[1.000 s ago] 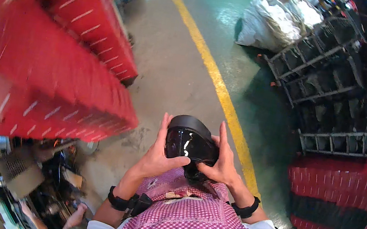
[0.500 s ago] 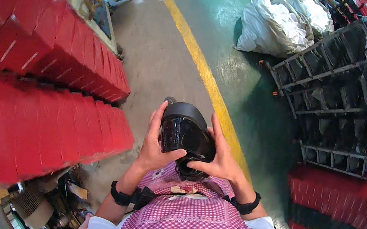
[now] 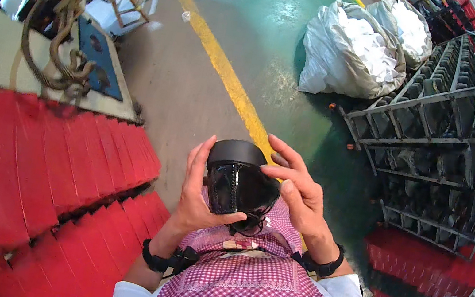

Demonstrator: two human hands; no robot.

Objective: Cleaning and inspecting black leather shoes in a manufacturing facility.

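Observation:
A glossy black shoe [image 3: 246, 190] is held up in front of my apron, its matte thick heel end turned away from me and what look like dark laces hanging at its near end. My left hand [image 3: 198, 195] grips it from the left, with the thumb across the near side and the fingers along the far left edge. On the other side, my right hand [image 3: 301, 199] has its fingers spread, the fingertips touching or just over the shoe's right edge. Its palm is off the shoe.
Stacked red boxes [image 3: 61, 164] crowd my left, below a machine with a bent hose [image 3: 55, 63]. A wooden stool [image 3: 131, 1] stands farther off. White-filled sacks [image 3: 348, 54] and a metal rack [image 3: 420, 134] of dark shoe-like items stand right. A yellow line [image 3: 220, 62] crosses the floor.
My right hand has come off its grip, its thumb and palm lifting to the right and fingers moving over the shoe's edge. The left hand keeps hold. The view has shifted, showing more machine.

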